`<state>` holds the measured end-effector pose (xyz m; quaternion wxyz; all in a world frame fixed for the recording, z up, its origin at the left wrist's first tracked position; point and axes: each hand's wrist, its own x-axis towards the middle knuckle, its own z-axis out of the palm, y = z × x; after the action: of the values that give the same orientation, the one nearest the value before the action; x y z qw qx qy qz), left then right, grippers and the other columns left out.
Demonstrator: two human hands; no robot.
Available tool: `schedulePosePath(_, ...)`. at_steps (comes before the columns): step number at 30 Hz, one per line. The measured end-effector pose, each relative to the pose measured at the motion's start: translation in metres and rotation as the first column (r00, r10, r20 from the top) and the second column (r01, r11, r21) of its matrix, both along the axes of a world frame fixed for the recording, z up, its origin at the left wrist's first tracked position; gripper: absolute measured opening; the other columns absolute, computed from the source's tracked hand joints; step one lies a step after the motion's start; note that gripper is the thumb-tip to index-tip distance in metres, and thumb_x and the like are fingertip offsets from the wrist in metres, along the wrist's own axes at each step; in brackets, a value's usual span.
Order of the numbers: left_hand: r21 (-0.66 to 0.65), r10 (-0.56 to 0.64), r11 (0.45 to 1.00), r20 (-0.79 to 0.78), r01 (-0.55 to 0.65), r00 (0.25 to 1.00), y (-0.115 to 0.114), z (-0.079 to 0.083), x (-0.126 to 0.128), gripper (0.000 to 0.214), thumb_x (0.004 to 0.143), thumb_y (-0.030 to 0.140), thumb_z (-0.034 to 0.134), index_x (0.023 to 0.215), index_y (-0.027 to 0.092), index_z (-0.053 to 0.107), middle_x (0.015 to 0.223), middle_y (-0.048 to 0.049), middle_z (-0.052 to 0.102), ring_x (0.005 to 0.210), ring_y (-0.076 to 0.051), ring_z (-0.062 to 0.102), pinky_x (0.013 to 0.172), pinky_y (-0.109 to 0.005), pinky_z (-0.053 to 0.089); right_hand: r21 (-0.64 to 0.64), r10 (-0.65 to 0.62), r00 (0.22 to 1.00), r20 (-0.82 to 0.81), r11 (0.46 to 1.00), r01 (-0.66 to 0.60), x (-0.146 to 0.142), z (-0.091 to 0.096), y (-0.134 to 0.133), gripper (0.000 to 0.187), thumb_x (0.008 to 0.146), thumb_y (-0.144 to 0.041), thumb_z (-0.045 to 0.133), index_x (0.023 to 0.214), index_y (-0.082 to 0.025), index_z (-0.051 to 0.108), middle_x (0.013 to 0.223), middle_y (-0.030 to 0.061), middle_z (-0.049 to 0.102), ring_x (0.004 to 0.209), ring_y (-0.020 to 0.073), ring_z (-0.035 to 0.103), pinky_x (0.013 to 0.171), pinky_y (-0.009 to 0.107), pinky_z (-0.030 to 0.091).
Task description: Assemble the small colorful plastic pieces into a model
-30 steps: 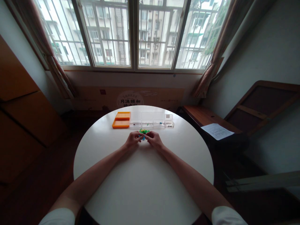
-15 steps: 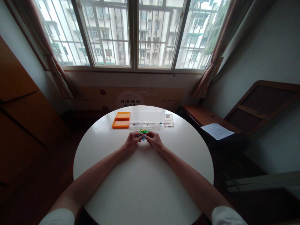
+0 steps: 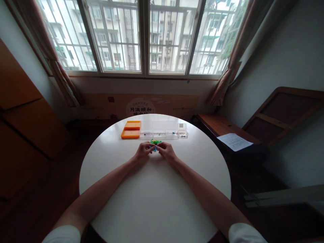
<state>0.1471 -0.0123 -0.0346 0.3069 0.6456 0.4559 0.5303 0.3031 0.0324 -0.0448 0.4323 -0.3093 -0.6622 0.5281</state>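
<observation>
Presently on record, one seated person, both forearms laid across a round white table (image 3: 152, 202).

Item 1: left hand (image 3: 143, 151), fingers curled and drawn together, tips meeting those of the other hand.
Item 2: right hand (image 3: 165, 151), fingers likewise drawn together; whether either hand actually clamps a piece is too small to tell.
Item 3: coloured pieces (image 3: 155, 141), a small heap of green, yellow and blue bits, lying on the table just beyond the fingertips and touching them.
Item 4: clear compartment box (image 3: 159, 130), just behind the heap, a few dark specks in its cells.
Item 5: orange tray (image 3: 131, 130), beside the box on its left.
Item 6: small clear case (image 3: 182, 131), at the box's right end.
Item 7: paper sheet (image 3: 234, 141), on a dark side surface, well apart.

Step in hand, as judged: picking through the heap, piece by piece. Any further move calls for a fine, steady pinch, since the bits are tiny and lie loose.
</observation>
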Motion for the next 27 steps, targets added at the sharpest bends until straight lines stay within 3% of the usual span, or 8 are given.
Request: schedulePosePath(27,-0.01,-0.004,1.0,0.017,0.004,1.0,-0.0019,0.0033,0.001,0.032,0.069,0.04,0.064,0.079,0.011,0.069,0.074,-0.0069,0.061,0.049,-0.008,0.055,0.043,-0.02,0.047,0.007,-0.014,1.0,-0.004,1.0,0.014,-0.0002,0.0024,-0.0019,0.031,0.064,-0.043,0.065,0.072,-0.014,0.058,0.053,-0.0013,0.056,0.043,0.0094,0.049,0.039,0.021,0.039)
